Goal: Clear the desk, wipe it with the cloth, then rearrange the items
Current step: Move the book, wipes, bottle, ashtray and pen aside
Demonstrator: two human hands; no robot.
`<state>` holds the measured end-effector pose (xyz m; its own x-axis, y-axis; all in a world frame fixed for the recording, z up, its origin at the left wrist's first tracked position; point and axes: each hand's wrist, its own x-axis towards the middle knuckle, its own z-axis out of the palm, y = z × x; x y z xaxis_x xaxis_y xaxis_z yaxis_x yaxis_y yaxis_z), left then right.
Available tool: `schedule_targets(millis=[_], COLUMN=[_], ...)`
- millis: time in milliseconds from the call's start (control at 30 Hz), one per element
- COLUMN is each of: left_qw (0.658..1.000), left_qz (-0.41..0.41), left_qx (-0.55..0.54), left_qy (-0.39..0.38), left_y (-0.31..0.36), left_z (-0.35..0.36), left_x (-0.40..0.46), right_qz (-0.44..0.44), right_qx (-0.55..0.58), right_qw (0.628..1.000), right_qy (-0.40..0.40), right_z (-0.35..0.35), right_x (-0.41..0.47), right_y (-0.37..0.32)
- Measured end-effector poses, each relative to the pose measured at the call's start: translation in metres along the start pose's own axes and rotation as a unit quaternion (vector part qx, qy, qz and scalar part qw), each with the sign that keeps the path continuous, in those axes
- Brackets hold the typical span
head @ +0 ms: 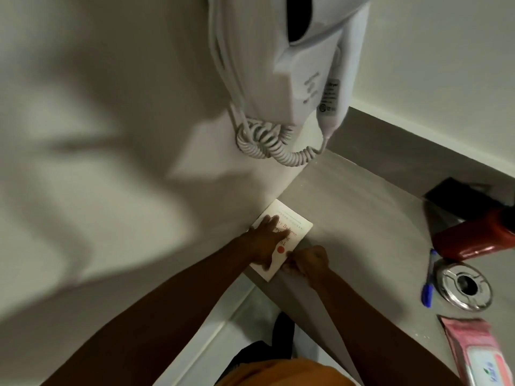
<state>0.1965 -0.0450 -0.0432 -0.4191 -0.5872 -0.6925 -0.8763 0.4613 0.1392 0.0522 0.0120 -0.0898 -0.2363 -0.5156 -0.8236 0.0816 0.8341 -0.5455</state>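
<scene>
A white paperback book [299, 224] with red lettering and a red dot lies flat on the grey desk [362, 218], tight against the white wall at the desk's left end. My left hand [267, 240] rests flat on its cover with the fingers straight. My right hand [309, 260] has curled fingers and pinches the book's near right edge. No cloth is in view.
A white wall-mounted hair dryer [306, 65] with a coiled cord [270, 143] hangs above the desk. At the right lie a red bottle [473, 238] on its side, a black item [459, 196], a blue pen [429, 277], a metal ashtray [464, 285] and a pink wipes pack [473, 355].
</scene>
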Motion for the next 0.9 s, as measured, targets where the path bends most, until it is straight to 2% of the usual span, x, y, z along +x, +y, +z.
schedule_targets(millis=[67,100,200,300,367,433,500,567,667,800,900], left_qw=[1.000,1.000,1.000,0.989,0.964,0.939,0.908,0.879,0.839,0.826,0.836], left_qz=[-0.010,-0.015,0.004,0.106,0.194,0.289,0.378,0.435,0.478,0.477,0.467], left_qx=[0.003,0.002,0.015,0.072,0.122,0.124,0.129,0.163,0.238,0.287,0.276], left_qy=[-0.010,-0.013,-0.002,0.070,0.137,0.140,0.126,0.112,0.101,0.089,0.082], left_y=[0.003,0.006,0.031,0.091,0.146,0.213,0.277,0.329,0.385,0.409,0.407], left_z=[-0.003,-0.004,-0.009,-0.011,-0.010,-0.008,-0.003,0.002,0.010,0.014,0.011], left_x=[0.000,0.000,0.006,0.019,0.027,0.033,0.039,0.044,0.054,0.065,0.067], right_qz=[-0.004,-0.034,-0.190,-0.287,-0.288,-0.244,-0.168,-0.102,-0.076,-0.091,-0.131], right_qx=[0.008,0.001,-0.057,-0.057,-0.134,-0.217,-0.267,-0.300,-0.308,-0.296,-0.315], right_qw=[1.000,0.999,0.977,0.941,0.912,0.880,0.862,0.864,0.877,0.888,0.874], right_qy=[-0.010,-0.004,0.083,0.170,0.258,0.346,0.397,0.392,0.361,0.341,0.345], right_z=[-0.007,-0.012,-0.054,-0.129,-0.183,-0.236,-0.277,-0.298,-0.312,-0.320,-0.331], right_x=[-0.008,-0.013,-0.038,-0.074,-0.091,-0.103,-0.111,-0.116,-0.113,-0.105,-0.104], right_y=[0.001,0.002,0.012,0.040,0.071,0.108,0.142,0.165,0.187,0.199,0.201])
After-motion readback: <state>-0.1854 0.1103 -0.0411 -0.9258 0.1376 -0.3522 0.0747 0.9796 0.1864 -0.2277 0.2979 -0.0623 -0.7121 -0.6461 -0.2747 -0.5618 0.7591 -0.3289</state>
